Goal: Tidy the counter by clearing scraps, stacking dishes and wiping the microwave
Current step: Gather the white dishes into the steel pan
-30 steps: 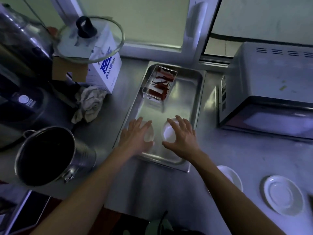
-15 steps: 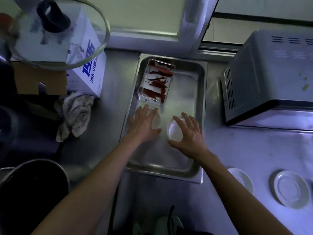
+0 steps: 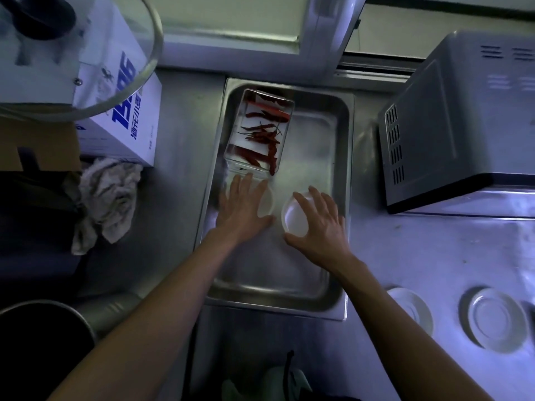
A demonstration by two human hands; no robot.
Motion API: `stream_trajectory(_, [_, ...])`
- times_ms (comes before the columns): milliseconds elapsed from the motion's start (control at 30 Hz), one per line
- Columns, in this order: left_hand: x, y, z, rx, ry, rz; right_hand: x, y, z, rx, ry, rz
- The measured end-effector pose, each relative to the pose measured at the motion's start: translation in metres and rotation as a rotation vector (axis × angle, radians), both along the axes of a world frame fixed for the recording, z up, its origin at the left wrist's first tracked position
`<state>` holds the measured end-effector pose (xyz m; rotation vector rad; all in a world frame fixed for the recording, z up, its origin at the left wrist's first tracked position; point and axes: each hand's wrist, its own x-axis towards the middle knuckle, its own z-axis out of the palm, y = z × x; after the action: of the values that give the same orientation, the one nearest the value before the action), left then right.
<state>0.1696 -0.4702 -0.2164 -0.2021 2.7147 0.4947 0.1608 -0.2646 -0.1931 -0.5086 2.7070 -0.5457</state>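
Head view: inside the steel tray (image 3: 346,198), the left hand (image 3: 241,208) lies spread over one small white dish (image 3: 267,201), the right hand (image 3: 320,224) spread around another dish (image 3: 293,217). Light is dim, so contact is unclear; fumbled stacking might chip them against the tray.

chillies (image 3: 262,134) in tray (image 3: 343,157), microwave (image 3: 463,117) right — cloth (image 3: 107,198) left

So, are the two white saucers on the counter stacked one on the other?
No, one saucer and the other saucer lie side by side on the counter, with a gap between them.
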Motion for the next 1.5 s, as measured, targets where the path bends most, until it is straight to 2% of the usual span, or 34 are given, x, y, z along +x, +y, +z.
stream_trajectory(233, [0.015,-0.012,0.020,-0.063,0.162,-0.022,-0.006,-0.003,0.007,0.001,0.012,0.037])
stream_trajectory(433, [0.047,-0.031,0.037,0.012,0.288,0.155,-0.005,-0.043,0.017,-0.067,0.076,0.150])
stream_trajectory(567, [0.061,-0.045,0.037,0.043,0.333,0.194,-0.004,-0.075,0.014,-0.063,0.086,0.217])
stream_trajectory(733, [0.073,-0.056,0.034,0.078,0.334,0.294,-0.006,-0.094,-0.001,-0.021,0.061,0.243])
stream_trajectory(1200, [0.078,-0.067,0.025,0.072,0.312,0.274,-0.016,-0.111,-0.043,0.095,0.025,0.286])
stream_trajectory(1500, [0.074,-0.072,0.020,0.079,0.287,0.269,-0.019,-0.119,-0.058,0.076,0.104,0.311])
